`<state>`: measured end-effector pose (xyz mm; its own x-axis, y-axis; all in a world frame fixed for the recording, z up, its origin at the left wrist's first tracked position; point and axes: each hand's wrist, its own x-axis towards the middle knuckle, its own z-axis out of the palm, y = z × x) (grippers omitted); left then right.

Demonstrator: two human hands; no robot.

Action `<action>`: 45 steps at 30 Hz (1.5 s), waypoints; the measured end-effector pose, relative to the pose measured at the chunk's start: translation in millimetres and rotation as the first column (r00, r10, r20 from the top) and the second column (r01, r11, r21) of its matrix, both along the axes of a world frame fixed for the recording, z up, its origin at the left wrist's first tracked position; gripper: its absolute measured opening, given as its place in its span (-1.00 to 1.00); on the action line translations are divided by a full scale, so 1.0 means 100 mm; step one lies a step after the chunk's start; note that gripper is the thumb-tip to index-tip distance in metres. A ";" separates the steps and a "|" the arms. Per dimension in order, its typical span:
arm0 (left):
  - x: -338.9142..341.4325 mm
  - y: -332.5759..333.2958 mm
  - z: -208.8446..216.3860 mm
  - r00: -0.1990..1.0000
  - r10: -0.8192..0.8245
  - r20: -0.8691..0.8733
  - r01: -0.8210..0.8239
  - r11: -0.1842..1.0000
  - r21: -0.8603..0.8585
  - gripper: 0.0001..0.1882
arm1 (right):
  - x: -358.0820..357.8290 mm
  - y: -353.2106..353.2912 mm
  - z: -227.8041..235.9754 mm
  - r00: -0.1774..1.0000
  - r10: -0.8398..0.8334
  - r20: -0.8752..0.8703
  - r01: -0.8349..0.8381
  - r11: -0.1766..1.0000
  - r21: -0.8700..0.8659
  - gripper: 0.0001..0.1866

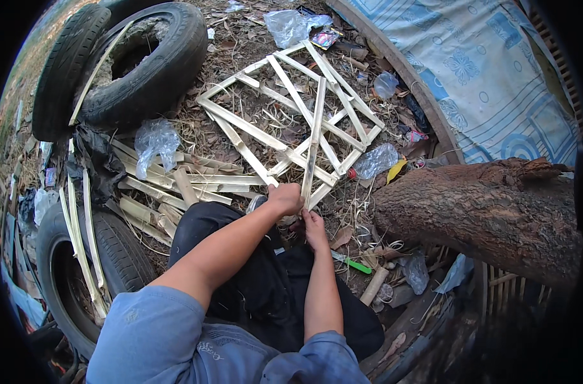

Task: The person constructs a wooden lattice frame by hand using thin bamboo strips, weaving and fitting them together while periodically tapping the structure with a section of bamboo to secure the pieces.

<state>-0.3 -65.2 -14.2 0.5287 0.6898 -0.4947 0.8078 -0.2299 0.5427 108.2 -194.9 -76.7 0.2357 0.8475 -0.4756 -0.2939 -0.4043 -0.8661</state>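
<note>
A lattice frame of pale split-bamboo strips lies on the ground before me, its near corner reaching my knees. My left hand is closed round strip ends at that near corner. A longer bamboo strip lies slantwise over the frame, its lower end between my hands. Just below and to the right, my right hand pinches this lower end. The fingertips of both hands are partly hidden. Beside my right forearm lies a knife with a green handle, its blade partly covered.
Old tyres stand at the left. Split bamboo pieces are heaped beside my left knee. A thick tree trunk juts in from the right. Behind it spreads a blue patterned sheet. Clear plastic bags and shavings litter the ground.
</note>
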 end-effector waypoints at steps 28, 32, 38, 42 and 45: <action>0.05 -0.04 -0.01 0.972 0.219 0.085 -0.213 0.974 -0.074 -0.63 | 0.06 -0.03 0.07 0.998 0.012 0.065 -0.011 1.000 -0.009 -0.65; -0.01 -0.07 -0.03 0.945 0.306 0.114 -0.295 0.950 -0.104 -0.64 | 0.07 -0.02 0.09 0.996 -0.006 0.088 0.008 1.000 -0.016 -0.66; -0.05 -0.12 0.05 0.896 0.427 0.124 -0.400 0.896 -0.191 -0.67 | 0.11 -0.04 0.12 0.994 -0.027 0.107 0.033 0.998 -0.056 -0.65; -0.07 -0.10 -0.21 0.876 0.476 0.078 -0.447 0.862 -0.240 -0.69 | 0.07 -0.02 0.13 0.992 -0.016 0.128 0.022 0.999 -0.047 -0.64; -0.03 -0.05 -0.25 0.886 0.455 0.091 -0.401 0.849 -0.343 -0.69 | 0.05 -0.02 0.22 0.995 -0.054 0.081 0.059 0.997 -0.056 -0.65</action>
